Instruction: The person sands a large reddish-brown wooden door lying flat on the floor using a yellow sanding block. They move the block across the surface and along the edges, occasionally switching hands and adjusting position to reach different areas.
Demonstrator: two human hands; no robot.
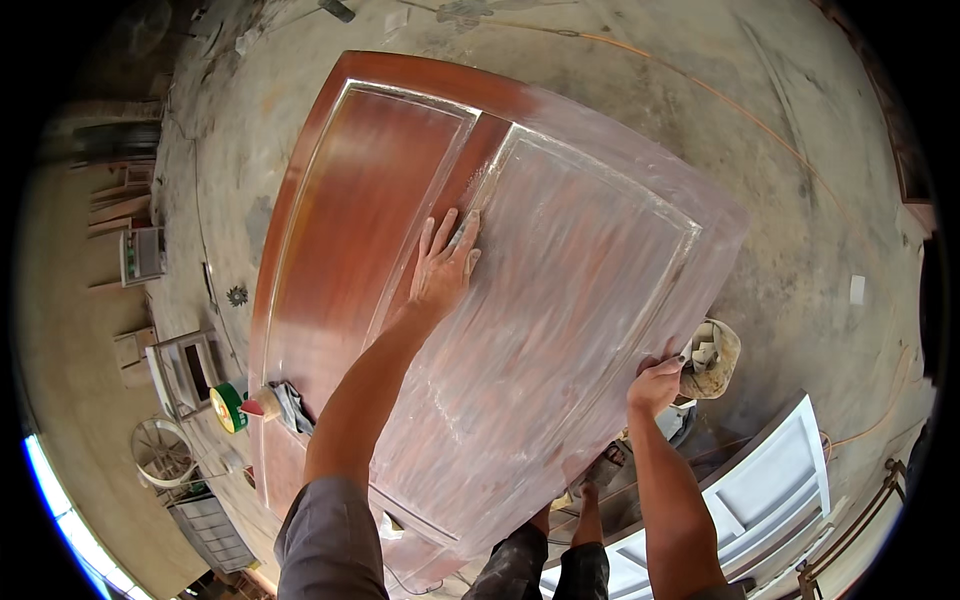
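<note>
A large reddish-brown wooden door (340,215) with framed panels lies in front of me, its right part coated in whitish dust. My left hand (445,265) rests flat with fingers spread on the strip between the two long panels, its fingertips dusty. At the door's right edge, my right hand (657,385) is closed, thumb pointing toward the edge; what its fingers hold, if anything, is hard to make out. A folded grey cloth (292,408) and a pinkish container (263,402) are at the door's left edge.
A green-and-yellow tin (228,407) is beyond the left edge. On the right stands a dirty bucket (712,360) with things in it, close to my right hand. A white panelled door (770,480) lies at lower right. An orange hose (700,85) crosses the concrete floor (820,290).
</note>
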